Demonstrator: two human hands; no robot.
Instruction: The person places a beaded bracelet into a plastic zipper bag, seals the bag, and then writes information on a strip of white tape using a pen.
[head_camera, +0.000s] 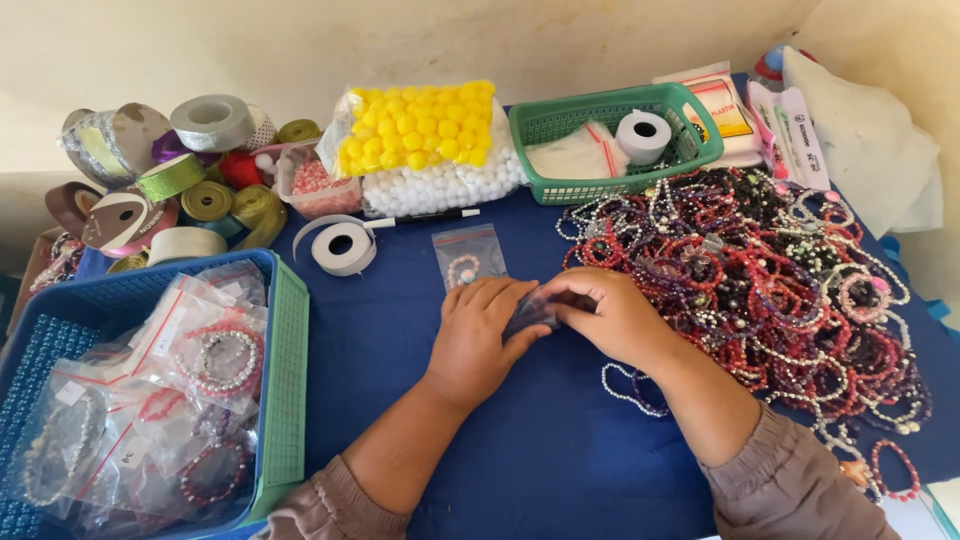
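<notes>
Working at the middle of the blue table (560, 450), left hand (480, 335) and right hand (605, 315) meeting knuckle to knuckle over a small clear bag (530, 312). Fingers of both curled shut, pinching that bag between them; contents too hidden to tell. Lying just beyond the hands, a second sealed packet (466, 258) with one pale beaded ring inside. Judging by the blue tray (282, 380) at the left, already holding a good many bagged bracelets (215, 365), a fair share done. Judging by the loose bracelet heap (770, 280) spread wide at the right, touching the right wrist, far more left than finished. Standing further back, a green basket (700, 140) with a tape roll (641, 134), a bag of yellow and white pompoms (430, 150), ribbon spools (190, 170), and a white tape ring (342, 246) beside a pen (425, 217).
</notes>
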